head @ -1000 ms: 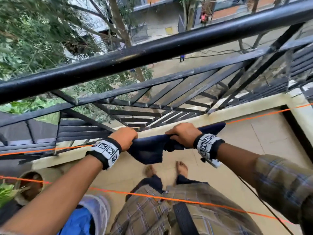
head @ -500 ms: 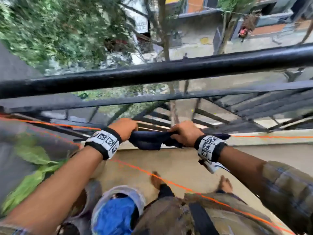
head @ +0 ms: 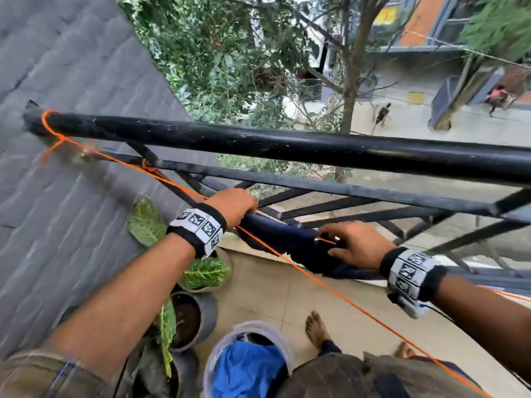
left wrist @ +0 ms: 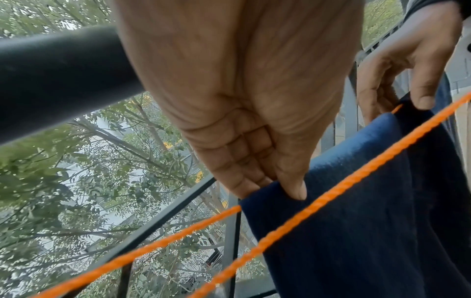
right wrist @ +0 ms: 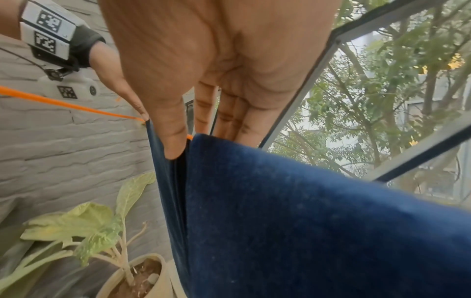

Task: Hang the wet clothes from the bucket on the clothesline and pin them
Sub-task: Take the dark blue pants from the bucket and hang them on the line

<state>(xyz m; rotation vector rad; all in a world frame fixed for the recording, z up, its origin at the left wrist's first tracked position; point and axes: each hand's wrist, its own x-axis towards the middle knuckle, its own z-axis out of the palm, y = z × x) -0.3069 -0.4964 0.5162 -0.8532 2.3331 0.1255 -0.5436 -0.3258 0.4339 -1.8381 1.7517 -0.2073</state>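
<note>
A navy cloth (head: 290, 242) hangs folded over the farther orange clothesline (head: 172, 182), just inside the railing. My left hand (head: 244, 209) pinches its left top corner (left wrist: 277, 193) between thumb and fingers. About a forearm's length to the right, my right hand (head: 330, 239) pinches the cloth's top fold (right wrist: 216, 153), thumb in front and fingers behind. A second, nearer orange line (head: 359, 308) runs across in front of the cloth (left wrist: 344, 231). On the floor below stands a white bucket (head: 211, 357) with a blue garment (head: 247, 369) inside. No pegs are visible.
The thick black top rail (head: 287, 142) and slanted bars (head: 359, 208) stand just beyond the cloth, with a drop to the street behind. A grey wall (head: 71, 211) closes the left side. Potted plants (head: 189, 314) sit beside the bucket. My bare foot (head: 316, 331) rests on the tiles.
My view swung left toward the wall. Both hands slid left along the line and apart, stretching the bunched cloth out. My right hand went from a fist to a fingertip pinch.
</note>
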